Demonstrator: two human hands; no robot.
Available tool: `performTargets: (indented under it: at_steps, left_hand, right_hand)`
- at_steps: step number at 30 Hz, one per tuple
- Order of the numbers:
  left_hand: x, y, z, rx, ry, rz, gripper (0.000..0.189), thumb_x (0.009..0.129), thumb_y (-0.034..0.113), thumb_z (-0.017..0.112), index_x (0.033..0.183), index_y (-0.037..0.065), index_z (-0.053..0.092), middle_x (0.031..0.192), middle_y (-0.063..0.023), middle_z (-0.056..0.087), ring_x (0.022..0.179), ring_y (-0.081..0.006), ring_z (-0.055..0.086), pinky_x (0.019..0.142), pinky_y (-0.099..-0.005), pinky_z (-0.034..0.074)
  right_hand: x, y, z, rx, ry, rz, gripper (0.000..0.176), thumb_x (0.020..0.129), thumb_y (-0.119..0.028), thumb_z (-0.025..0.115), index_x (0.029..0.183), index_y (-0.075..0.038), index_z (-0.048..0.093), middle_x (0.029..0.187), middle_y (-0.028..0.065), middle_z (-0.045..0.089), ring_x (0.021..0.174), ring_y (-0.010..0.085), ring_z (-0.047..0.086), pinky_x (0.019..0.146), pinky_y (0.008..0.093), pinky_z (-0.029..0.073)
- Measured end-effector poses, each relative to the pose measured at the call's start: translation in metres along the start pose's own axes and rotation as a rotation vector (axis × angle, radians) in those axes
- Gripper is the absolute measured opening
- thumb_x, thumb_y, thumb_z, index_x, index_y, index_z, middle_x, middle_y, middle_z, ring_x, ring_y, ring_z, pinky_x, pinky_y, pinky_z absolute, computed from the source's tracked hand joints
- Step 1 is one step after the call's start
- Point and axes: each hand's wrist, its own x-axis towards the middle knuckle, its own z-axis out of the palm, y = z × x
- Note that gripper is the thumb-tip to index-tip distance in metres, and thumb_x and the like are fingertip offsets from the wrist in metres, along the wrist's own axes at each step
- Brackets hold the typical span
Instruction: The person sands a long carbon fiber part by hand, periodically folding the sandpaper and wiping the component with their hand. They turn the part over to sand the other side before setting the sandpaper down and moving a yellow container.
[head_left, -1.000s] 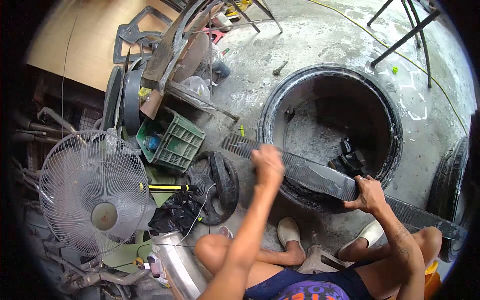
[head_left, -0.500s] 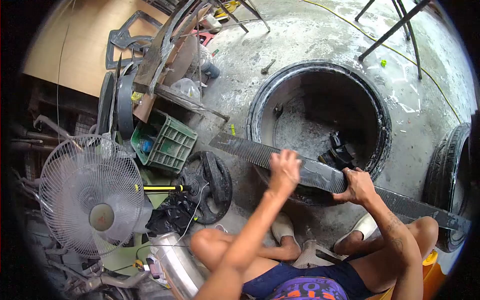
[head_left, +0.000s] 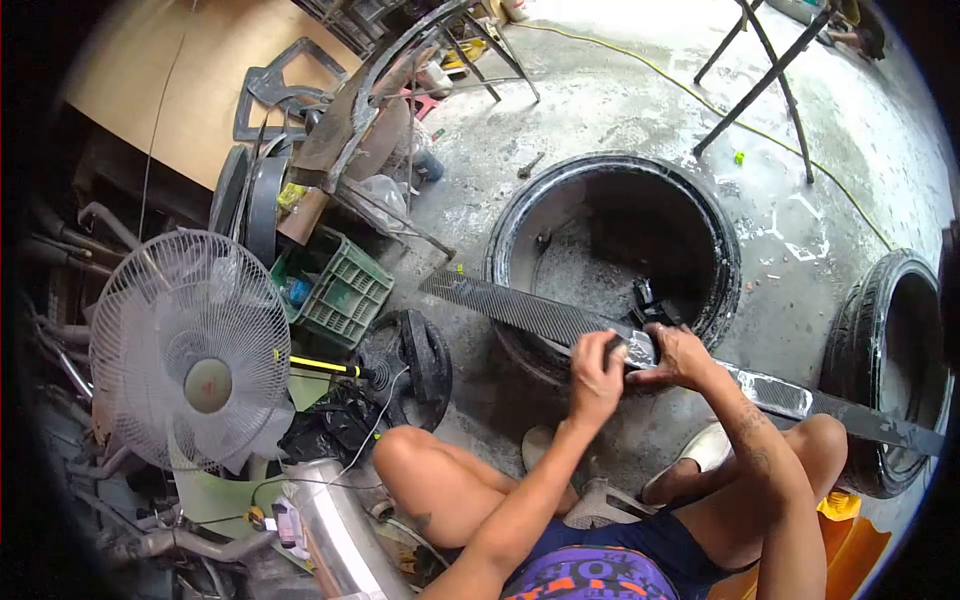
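Observation:
A long, narrow carbon-fibre panel [head_left: 520, 312] slants across a tyre [head_left: 507, 225] in front of my knees, its right end near a second tyre. My right hand [head_left: 682, 358] grips the panel around its middle, thumb on the near side and fingers over the far side. Beside it, my left hand [head_left: 597, 382] is closed at the panel's near edge. A small dark piece shows at its fingertips; I cannot make out what it is. Whitish wet-looking patches lie on the panel around my hands. Inside the tyre rests a black object [head_left: 648, 300], partly hidden.
A standing fan [head_left: 190, 350], a green crate [head_left: 345, 290] and a black round base [head_left: 425, 375] are on the left. The second tyre [head_left: 880, 370] stands at the right. Metal stand legs [head_left: 760, 90] and a yellow cable [head_left: 640, 62] are farther back.
My left hand has shifted right and nearer, from on top of the panel to its near edge close to my right hand. My right hand has slid left. The camera view has shifted slightly.

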Motion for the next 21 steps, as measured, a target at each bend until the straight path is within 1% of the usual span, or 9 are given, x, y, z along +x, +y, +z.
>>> performTargets:
  at_steps: [2,4,6,8,11,14,18,20,21]
  left_hand:
    - [0.011,0.015,-0.022,-0.256,-0.053,-0.347,0.026,0.098,0.016,0.06,0.117,-0.001,0.061,0.112,-0.0127,0.065,0.102,-0.0232,0.062,0.09,-0.0336,0.048]
    - [0.015,0.007,-0.024,-0.889,-0.051,-0.561,0.025,0.102,0.02,0.058,0.118,0.001,0.061,0.113,-0.0074,0.065,0.102,-0.0148,0.062,0.088,-0.0279,0.048]
    - [0.015,0.017,-0.024,-1.081,-0.062,-0.602,0.024,0.103,0.019,0.056,0.119,0.002,0.06,0.111,-0.0038,0.064,0.099,-0.0123,0.061,0.089,-0.0263,0.048]
    - [0.012,0.026,-0.021,-1.262,-0.079,-0.646,0.025,0.103,0.021,0.057,0.121,0.003,0.058,0.11,-0.004,0.063,0.099,-0.0114,0.061,0.09,-0.0261,0.048]
    - [0.007,0.031,-0.011,-1.182,-0.048,-0.68,0.024,0.104,0.026,0.052,0.117,0.006,0.057,0.108,-0.0053,0.064,0.096,-0.014,0.063,0.085,-0.0295,0.052]
    - [0.002,0.023,0.003,-1.055,0.055,-0.779,0.037,0.104,0.035,0.052,0.125,0.006,0.057,0.115,-0.0082,0.064,0.102,-0.0186,0.065,0.09,-0.0348,0.053]
    - [-0.005,0.011,0.003,-1.366,-0.064,-0.912,0.044,0.103,0.039,0.053,0.126,0.002,0.057,0.116,-0.0114,0.066,0.105,-0.0248,0.066,0.096,-0.0403,0.052]
    - [-0.003,-0.006,0.0,-1.29,-0.034,-1.083,0.032,0.098,0.024,0.057,0.12,0.002,0.061,0.114,-0.0123,0.067,0.102,-0.0259,0.067,0.093,-0.0404,0.053]
    - [0.003,-0.018,-0.002,-1.273,0.113,-1.029,0.031,0.094,0.017,0.057,0.12,-0.001,0.059,0.109,-0.014,0.066,0.094,-0.0258,0.067,0.083,-0.0375,0.056]
  right_hand:
    - [-0.01,0.0,-0.005,-0.068,0.222,-0.178,0.113,0.058,-0.07,0.082,0.138,0.003,0.047,0.121,0.0259,0.064,0.118,0.0442,0.059,0.11,0.0535,0.037]
    - [-0.017,-0.025,-0.024,-0.07,0.26,-0.197,0.103,0.066,-0.059,0.085,0.139,0.003,0.047,0.126,0.0243,0.062,0.118,0.0407,0.06,0.108,0.0497,0.041]
    - [-0.017,-0.039,-0.03,0.708,0.065,-0.139,0.077,0.079,-0.036,0.084,0.137,0.003,0.051,0.126,0.0196,0.063,0.119,0.0304,0.06,0.106,0.041,0.044]
    - [-0.019,-0.049,-0.025,0.903,0.009,-0.153,0.068,0.087,-0.027,0.078,0.138,0.007,0.048,0.126,0.0227,0.063,0.114,0.0272,0.062,0.094,0.0375,0.054]
    - [-0.024,-0.057,-0.015,1.119,0.0,0.034,0.071,0.085,-0.025,0.081,0.134,0.013,0.047,0.113,0.0224,0.066,0.09,0.0224,0.068,0.066,0.0292,0.06]
    - [-0.027,-0.06,-0.016,0.882,0.174,0.141,0.068,0.075,-0.034,0.089,0.114,0.012,0.06,0.097,0.0182,0.07,0.077,0.0193,0.068,0.063,0.0313,0.057]
    - [-0.029,-0.062,-0.024,0.429,0.245,0.127,0.052,0.071,-0.037,0.091,0.087,0.006,0.067,0.075,0.0095,0.071,0.07,0.0138,0.065,0.063,0.0356,0.053]
    - [-0.024,-0.048,-0.006,0.795,0.27,-0.019,0.048,0.074,-0.034,0.089,0.089,0.006,0.068,0.078,0.0101,0.072,0.07,0.0136,0.065,0.063,0.0347,0.053]
    - [-0.026,-0.049,-0.016,0.823,0.361,-0.077,0.043,0.077,-0.031,0.087,0.09,0.005,0.068,0.079,0.0089,0.072,0.069,0.0125,0.064,0.062,0.0322,0.053]
